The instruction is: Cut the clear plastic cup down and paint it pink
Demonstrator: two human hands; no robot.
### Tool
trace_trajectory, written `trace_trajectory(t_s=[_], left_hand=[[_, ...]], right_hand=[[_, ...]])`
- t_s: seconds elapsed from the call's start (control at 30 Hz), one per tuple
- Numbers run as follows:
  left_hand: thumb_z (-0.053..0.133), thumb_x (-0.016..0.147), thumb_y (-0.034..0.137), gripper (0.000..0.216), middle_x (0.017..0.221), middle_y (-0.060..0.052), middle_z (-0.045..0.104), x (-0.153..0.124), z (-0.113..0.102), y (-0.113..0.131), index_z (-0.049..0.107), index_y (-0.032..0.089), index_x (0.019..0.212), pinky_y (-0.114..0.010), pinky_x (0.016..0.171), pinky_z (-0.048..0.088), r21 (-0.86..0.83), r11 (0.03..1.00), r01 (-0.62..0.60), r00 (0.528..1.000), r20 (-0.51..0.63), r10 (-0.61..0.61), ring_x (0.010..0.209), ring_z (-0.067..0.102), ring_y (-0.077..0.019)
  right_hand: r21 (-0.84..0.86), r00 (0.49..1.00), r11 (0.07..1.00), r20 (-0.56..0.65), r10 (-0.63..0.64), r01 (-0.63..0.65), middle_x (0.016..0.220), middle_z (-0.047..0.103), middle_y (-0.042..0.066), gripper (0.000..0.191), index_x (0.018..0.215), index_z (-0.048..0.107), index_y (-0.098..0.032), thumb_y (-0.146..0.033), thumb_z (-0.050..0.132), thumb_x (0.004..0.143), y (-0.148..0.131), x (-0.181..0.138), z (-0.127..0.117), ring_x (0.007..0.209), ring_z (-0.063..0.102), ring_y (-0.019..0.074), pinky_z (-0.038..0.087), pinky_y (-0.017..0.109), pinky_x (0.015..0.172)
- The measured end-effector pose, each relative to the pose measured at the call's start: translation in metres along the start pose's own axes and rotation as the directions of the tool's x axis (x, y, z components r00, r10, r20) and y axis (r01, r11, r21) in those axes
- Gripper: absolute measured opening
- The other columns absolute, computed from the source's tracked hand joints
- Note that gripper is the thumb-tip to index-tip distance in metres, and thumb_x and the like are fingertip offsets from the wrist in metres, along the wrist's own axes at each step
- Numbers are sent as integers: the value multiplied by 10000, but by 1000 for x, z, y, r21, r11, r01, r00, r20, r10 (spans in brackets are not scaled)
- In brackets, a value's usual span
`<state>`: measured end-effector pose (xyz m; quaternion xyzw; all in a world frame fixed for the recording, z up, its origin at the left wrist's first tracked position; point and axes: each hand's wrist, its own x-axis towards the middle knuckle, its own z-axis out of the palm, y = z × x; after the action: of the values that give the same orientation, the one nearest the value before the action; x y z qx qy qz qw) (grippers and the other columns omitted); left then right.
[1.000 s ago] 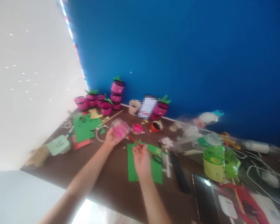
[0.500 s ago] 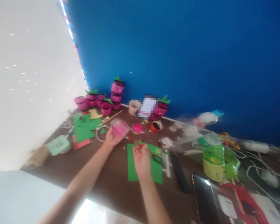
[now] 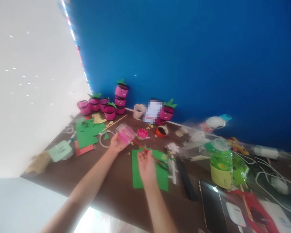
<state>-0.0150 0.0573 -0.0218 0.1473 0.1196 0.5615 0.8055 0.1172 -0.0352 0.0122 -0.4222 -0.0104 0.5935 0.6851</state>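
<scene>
My left hand (image 3: 115, 143) is wrapped round a pink plastic cup (image 3: 125, 133), holding it tilted just above the brown table (image 3: 106, 187). My right hand (image 3: 145, 163) pinches a thin red-handled brush (image 3: 142, 147) whose tip points toward the cup. Under the right hand lies a green paper sheet (image 3: 138, 174). A small round dish of pink paint (image 3: 142, 133) sits just beyond the cup.
Several pink strawberry-like cups (image 3: 104, 105) with green tops stand along the blue wall (image 3: 196, 55). Green paper scraps (image 3: 87, 132), a tape ring (image 3: 104, 138), an orange bowl (image 3: 162, 130), a green bag (image 3: 224, 165), a phone (image 3: 212, 207) and cables (image 3: 274, 181) crowd the table.
The cup in my left hand shifted slightly. Both hands stay in nearly the same place.
</scene>
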Motion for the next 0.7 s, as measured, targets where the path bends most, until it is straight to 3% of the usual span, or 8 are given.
trace_trajectory(t_s=[0.13, 0.37, 0.57, 0.7], left_hand=[[622, 663, 498, 512, 1106, -83, 628, 0, 1, 2, 589, 180, 1063, -444, 1109, 180, -12, 1000, -23, 1000, 8, 23, 1246, 404, -260], [583, 709, 489, 452, 1050, -47, 656, 0, 10, 10, 595, 189, 1047, -411, 1112, 205, -113, 989, -93, 996, -10, 92, 1144, 507, -209], [589, 695, 502, 499, 1070, -83, 645, 0, 4, 3, 585, 176, 1073, -459, 1112, 163, -62, 998, -30, 1000, -5, 30, 1251, 400, -255], [603, 682, 498, 515, 1093, -103, 634, 0, 1, 1, 588, 160, 1071, -467, 1114, 149, -38, 999, -22, 1000, -18, 22, 1274, 367, -276]], right_hand=[[51, 999, 998, -9, 46, -46, 656, 543, -42, 179, 733, 544, -178, -342, 591, 786, -2, 0, -1, 636, 541, 79, 471, 258, 749], [73, 996, 997, -86, 2, 5, 670, 552, -40, 159, 739, 552, -180, -326, 590, 787, -5, 2, -5, 637, 541, 80, 470, 261, 757], [-28, 1000, 999, -6, -22, 22, 660, 554, -31, 230, 710, 563, -181, -395, 642, 736, 1, -1, 1, 637, 536, 93, 469, 276, 737], [-4, 1000, 1000, 24, 11, -11, 650, 545, -36, 236, 708, 571, -180, -400, 652, 727, 2, -2, 1, 640, 531, 90, 465, 276, 739]])
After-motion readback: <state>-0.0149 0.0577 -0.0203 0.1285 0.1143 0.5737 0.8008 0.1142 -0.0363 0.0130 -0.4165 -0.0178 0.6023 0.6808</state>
